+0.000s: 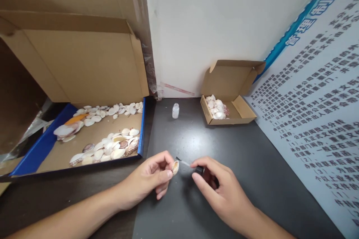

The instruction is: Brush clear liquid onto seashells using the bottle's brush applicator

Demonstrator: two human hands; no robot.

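Note:
Between the thumb and fingers of my left hand [157,175] is a small shell [175,168], its orange-brown side showing. My right hand [217,186] is closed around the black cap of a brush [183,162]. The brush's pale stem points left, and its dark tip is close beside the shell's upper edge; whether they touch is unclear. Farther back on the dark table stands a small uncapped glass bottle [175,111] with whitish contents.
At the left lies an open blue-edged box [142,127] with many shells in two groups. A small open cardboard box [232,121] with shells stands at the back right. A printed sheet [316,119] borders the table's right side.

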